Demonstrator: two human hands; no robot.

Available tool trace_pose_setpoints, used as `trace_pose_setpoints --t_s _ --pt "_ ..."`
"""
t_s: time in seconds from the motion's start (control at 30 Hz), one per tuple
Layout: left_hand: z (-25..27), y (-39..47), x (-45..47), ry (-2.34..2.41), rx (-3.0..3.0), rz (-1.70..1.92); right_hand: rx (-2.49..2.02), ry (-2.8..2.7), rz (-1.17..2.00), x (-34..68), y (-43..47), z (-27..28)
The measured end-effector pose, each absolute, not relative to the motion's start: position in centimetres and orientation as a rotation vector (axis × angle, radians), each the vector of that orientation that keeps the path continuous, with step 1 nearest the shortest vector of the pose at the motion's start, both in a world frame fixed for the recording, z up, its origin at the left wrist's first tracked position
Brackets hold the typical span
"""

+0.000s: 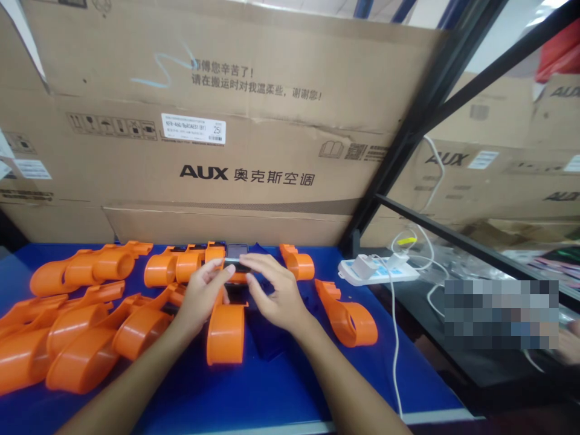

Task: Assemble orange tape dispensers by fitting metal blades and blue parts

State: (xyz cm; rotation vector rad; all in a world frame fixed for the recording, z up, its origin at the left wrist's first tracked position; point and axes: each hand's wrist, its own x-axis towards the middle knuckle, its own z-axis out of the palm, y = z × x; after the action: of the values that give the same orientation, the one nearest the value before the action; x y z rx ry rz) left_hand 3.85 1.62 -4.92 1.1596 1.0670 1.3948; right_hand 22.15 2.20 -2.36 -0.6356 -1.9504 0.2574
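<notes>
Between my hands is a small dark rectangular device [238, 266], which sits at the top of an orange plastic holder with a wide ring [226, 335]. My left hand [203, 290] is closed around the left side of the holder, thumb at the device's edge. On the other side, my right hand [276, 293] has its fingertips and thumb pinched at the device's right end. Just behind them stands another dark device with a grey face [237, 249]. My fingers hide part of the join between device and holder.
Several orange holders [81, 356] lie on the blue table [290, 386] at left, with others [356, 323] at right. A white power strip [378, 270] with cables sits by a black frame post [385, 157]. Cardboard [254, 133] walls the back. Another person's hand [568, 341] shows far right.
</notes>
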Motion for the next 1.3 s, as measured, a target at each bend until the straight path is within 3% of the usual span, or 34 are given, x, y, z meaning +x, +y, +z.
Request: trace_pose_setpoints --t_s 0.17,0.37,1.3 --pt "-4.8 1.6 3.6 1.143 1.111 1.364 -1.064 -1.756 0.163 23.9 3.7 -2.3" --pt "-4.7 1.4 3.7 1.12 1.083 1.363 -1.705 -2.085 0.163 25.8 5.7 -4.2" --pt "-4.0 1.9 3.2 1.148 0.79 1.475 -1.946 -2.233 0.129 24.6 5.7 -4.9"
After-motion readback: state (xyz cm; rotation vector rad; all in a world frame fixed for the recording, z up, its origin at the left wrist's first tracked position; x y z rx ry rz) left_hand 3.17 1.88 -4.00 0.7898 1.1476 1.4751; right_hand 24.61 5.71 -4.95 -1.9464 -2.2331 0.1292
